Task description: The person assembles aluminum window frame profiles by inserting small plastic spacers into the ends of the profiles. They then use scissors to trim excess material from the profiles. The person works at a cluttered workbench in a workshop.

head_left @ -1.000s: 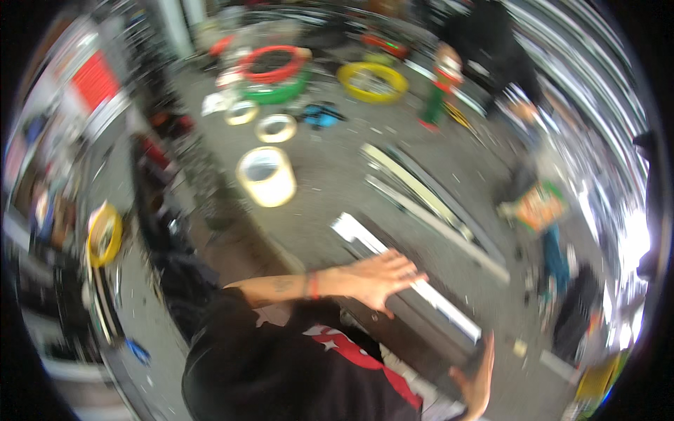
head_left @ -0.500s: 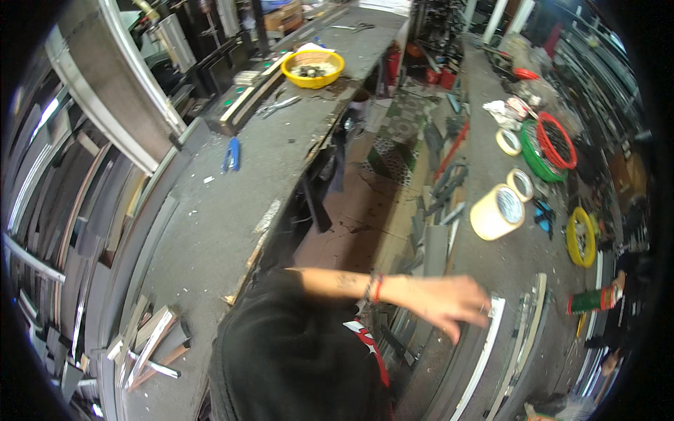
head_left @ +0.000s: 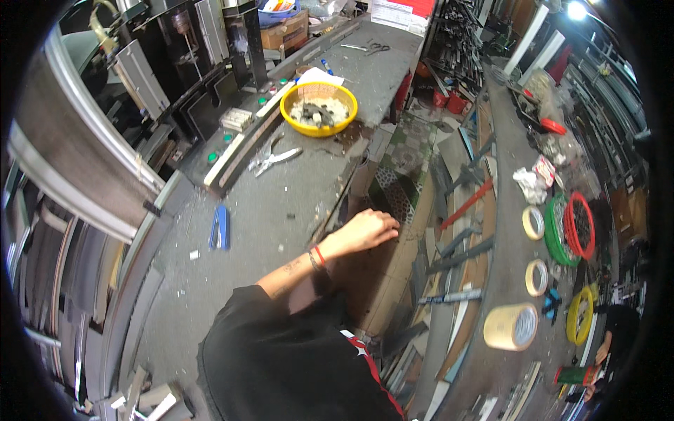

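Observation:
My left hand (head_left: 368, 230), with a red band at the wrist, hangs over the gap between the two benches. Its fingers are bent in and close together; the palm side faces away, so anything in it is hidden. Nearest to it is the edge of the left grey bench (head_left: 256, 224). On that bench stand a yellow basket (head_left: 318, 130) of small parts, metal pliers (head_left: 275, 158) with spread handles, and a blue-handled hand tool (head_left: 220, 228). My right hand is out of view.
On the right bench are tape rolls (head_left: 510, 328), green (head_left: 559, 231) and red baskets (head_left: 580, 226). A co-worker's hands (head_left: 602, 351) hold a green and red can (head_left: 577, 376). Offcut strips (head_left: 449, 298) fill its near side; metal profiles (head_left: 151, 400) lie at lower left.
My left hand has left the white strip on the right bench and swung left over the gap. Its spread fingers have curled in. The view has turned too.

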